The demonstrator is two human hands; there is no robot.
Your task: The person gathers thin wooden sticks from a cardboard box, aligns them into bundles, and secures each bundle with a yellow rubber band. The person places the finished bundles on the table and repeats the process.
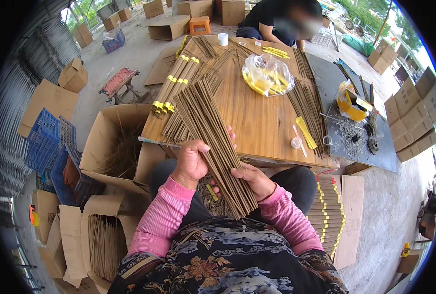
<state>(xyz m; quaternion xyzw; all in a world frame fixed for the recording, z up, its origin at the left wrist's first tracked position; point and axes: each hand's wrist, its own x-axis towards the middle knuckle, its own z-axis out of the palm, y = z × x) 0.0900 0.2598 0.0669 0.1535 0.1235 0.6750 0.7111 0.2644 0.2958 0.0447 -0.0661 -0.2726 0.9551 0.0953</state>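
Observation:
A flat bundle of thin brown incense sticks (218, 142) is held tilted over my lap, its upper end leaning left across the table's near edge. My left hand (192, 159) is closed around its left side, with fingertips showing past the right edge. Lower down, my right hand (255, 181) grips the bundle, thumb across the front and fingers behind. Loose sticks (178, 128) lie on the wooden table (249, 130) behind the bundle. To their left are several finished rolls (176, 84) with yellow bands.
A clear bag of yellow strips (267, 76) sits mid-table, with more sticks (308, 115) to its right. A yellow container (353, 105) stands on the dark side table (384, 147). Open cardboard boxes (98, 142) stand at my left. Another person (272, 22) sits across the table.

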